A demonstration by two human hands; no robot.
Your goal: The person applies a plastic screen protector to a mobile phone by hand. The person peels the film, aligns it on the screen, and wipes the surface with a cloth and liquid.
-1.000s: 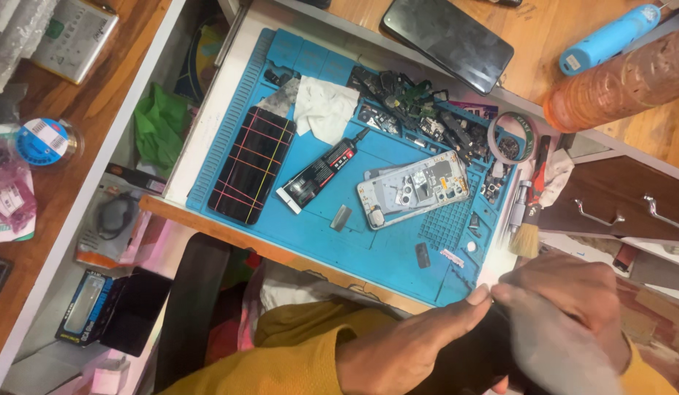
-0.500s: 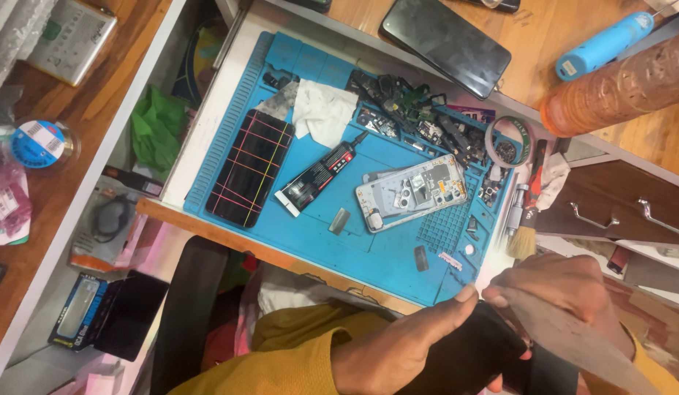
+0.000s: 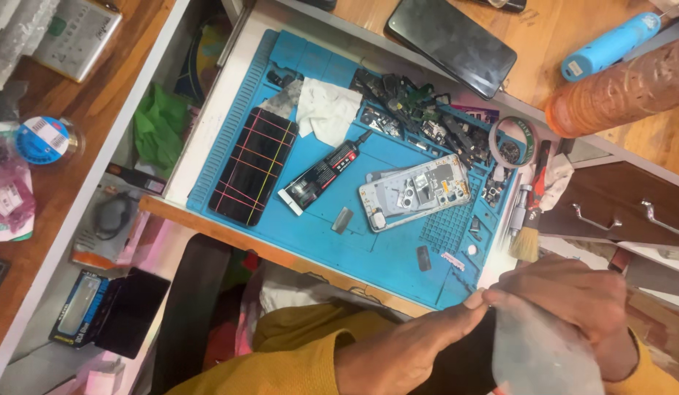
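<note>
A wooden desk (image 3: 617, 124) is running across the top and down the left side of the view, and a white pull-out shelf (image 3: 208, 132) is jutting out from under it, carrying a blue repair mat (image 3: 368, 249) that is covering most of the shelf. On the mat's left end a dark phone screen (image 3: 253, 167) is lying flat, bound with thin coloured bands; just beside it a black glue tube (image 3: 325, 174) is lying at a slant, and near that an opened phone body (image 3: 416, 192) is lying with its inner parts facing up. A white cloth (image 3: 326, 111) is sitting at the mat's far edge, next to a heap of small dark parts (image 3: 420, 121), and a roll of tape (image 3: 513, 143) is lying at the right end above a small brush (image 3: 528, 234). On the desk beyond, a black phone (image 3: 450, 42) is lying flat, with an orange plastic bottle (image 3: 621, 91) and a blue cylinder (image 3: 610, 45) to its right. Dark drawers with metal handles (image 3: 617, 208) are showing at the right. At the bottom edge, in front of the mat, the left hand (image 3: 405, 358) and the right hand (image 3: 573, 307) are coming together, their fingertips pinching the top edge of a translucent protective film (image 3: 540, 355) against a dark flat phone (image 3: 467, 362), which is mostly hidden between them.
</note>
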